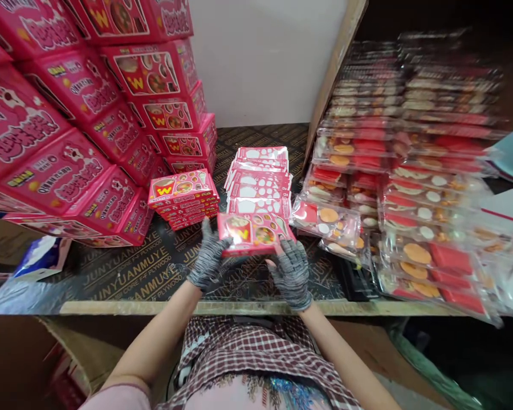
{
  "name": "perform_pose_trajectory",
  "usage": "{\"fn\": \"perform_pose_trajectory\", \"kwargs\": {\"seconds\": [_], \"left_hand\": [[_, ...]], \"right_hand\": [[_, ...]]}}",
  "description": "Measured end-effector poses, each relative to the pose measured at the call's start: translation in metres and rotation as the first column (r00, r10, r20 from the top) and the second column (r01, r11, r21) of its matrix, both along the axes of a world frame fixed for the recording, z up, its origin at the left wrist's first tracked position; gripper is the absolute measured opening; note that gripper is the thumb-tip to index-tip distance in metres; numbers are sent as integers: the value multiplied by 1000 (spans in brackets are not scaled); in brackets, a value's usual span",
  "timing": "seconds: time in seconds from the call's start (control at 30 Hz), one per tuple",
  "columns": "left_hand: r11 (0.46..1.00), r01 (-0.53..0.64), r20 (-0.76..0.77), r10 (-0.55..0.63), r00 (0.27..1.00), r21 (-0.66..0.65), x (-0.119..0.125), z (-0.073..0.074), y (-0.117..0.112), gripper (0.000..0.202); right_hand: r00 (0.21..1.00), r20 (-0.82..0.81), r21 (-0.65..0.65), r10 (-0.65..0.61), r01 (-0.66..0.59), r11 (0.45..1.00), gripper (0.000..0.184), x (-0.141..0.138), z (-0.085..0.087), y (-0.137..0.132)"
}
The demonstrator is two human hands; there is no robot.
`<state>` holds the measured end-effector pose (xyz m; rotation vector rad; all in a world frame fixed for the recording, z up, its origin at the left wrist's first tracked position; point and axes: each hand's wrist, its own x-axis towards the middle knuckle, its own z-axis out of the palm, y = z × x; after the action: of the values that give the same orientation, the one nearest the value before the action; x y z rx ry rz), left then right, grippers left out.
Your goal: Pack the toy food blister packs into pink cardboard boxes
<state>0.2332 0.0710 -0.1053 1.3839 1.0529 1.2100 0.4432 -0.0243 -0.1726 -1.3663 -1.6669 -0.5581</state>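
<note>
Checked apron [248, 356] right under the camera, and over the plywood table [154, 273] the gloved left hand [209, 262] and right hand [289, 274] have their fingers clamped on a pink W box [250, 232]! Just past the fingers, a stack of matching boxes [183, 199] and pink die-cut cards [259, 182]; pink cartons [68, 142] tower left, clear-bagged packs [427, 256] crowd right.
</note>
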Motion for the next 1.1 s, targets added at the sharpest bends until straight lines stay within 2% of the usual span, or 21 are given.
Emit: {"fn": "perform_pose_trajectory", "kwargs": {"seconds": [0.03, 0.1, 0.17, 0.23, 0.3, 0.37, 0.43, 0.47, 0.5, 0.53, 0.57, 0.6, 0.63, 0.67, 0.7, 0.77, 0.83, 0.93, 1.0, 1.1], "left_hand": [[997, -73, 78, 73, 994, -1, -15, 7, 19, 76], [985, -173, 160, 167, 973, 26, -50, 23, 63, 67], [952, -297, 265, 267, 926, 79, -89, 41, 110, 65], [929, -355, 278, 316, 907, 103, -125, 54, 151, 58], [893, -423, 173, 396, 902, 158, -153, 60, 179, 48], [828, -468, 24, 485, 874, 309, -163, 60, 191, 44], [704, -466, -72, 588, 805, 536, -149, 55, 187, 49], [642, -430, -104, 623, 775, 635, -131, 50, 182, 53], [617, -363, -166, 633, 756, 698, -108, 44, 175, 56], [659, -266, -267, 592, 761, 703, -80, 37, 168, 54], [770, -110, -432, 463, 774, 628, -49, 29, 161, 47], [877, 100, -628, 253, 736, 471, -17, 20, 156, 45], [898, 225, -703, 119, 701, 377, 15, 11, 153, 42], [897, 310, -741, 29, 671, 316, 44, 2, 152, 41], [890, 372, -769, -39, 638, 264, 69, -5, 152, 43], [886, 423, -809, -103, 579, 190, 104, -14, 156, 56], [897, 422, -836, -128, 533, 132, 123, -16, 160, 72], [902, 426, -855, -162, 492, 74, 132, -15, 160, 87], [900, 430, -853, -172, 492, 67, 133, -19, 157, 86], [919, 385, -836, -143, 529, 87, 128, -36, 148, 64]], "right_hand": [[999, -12, -12, -36, 36, 999, 61, 0, 0, 0], [996, -45, -70, -75, 71, 995, 61, 5, -7, -5], [995, -59, -140, -76, 67, 988, 51, 17, -24, -14], [996, -54, -198, -65, 53, 979, 40, 29, -50, -23], [997, -47, -243, -68, 54, 969, 34, 40, -78, -33], [995, -39, -289, -93, 78, 954, 35, 45, -102, -41], [992, -38, -336, -123, 103, 936, 37, 45, -118, -46], [990, -43, -357, -136, 112, 927, 38, 44, -122, -47], [988, -49, -374, -148, 119, 920, 37, 43, -125, -48], [986, -53, -383, -156, 124, 915, 37, 42, -126, -48], [986, -52, -386, -161, 129, 913, 37, 41, -126, -47], [985, -46, -381, -165, 135, 915, 36, 40, -125, -47], [985, -38, -369, -168, 142, 918, 36, 40, -123, -46], [985, -29, -353, -172, 151, 923, 35, 39, -122, -45], [983, -20, -332, -180, 163, 929, 35, 40, -121, -45], [979, -4, -281, -205, 196, 940, 35, 40, -119, -44], [973, 6, -231, -229, 224, 947, 36, 40, -119, -42], [969, 4, -194, -248, 244, 950, 36, 39, -120, -39], [967, 5, -189, -253, 249, 950, 36, 39, -119, -38], [965, -1, -201, -263, 257, 945, 36, 38, -115, -37]]}}
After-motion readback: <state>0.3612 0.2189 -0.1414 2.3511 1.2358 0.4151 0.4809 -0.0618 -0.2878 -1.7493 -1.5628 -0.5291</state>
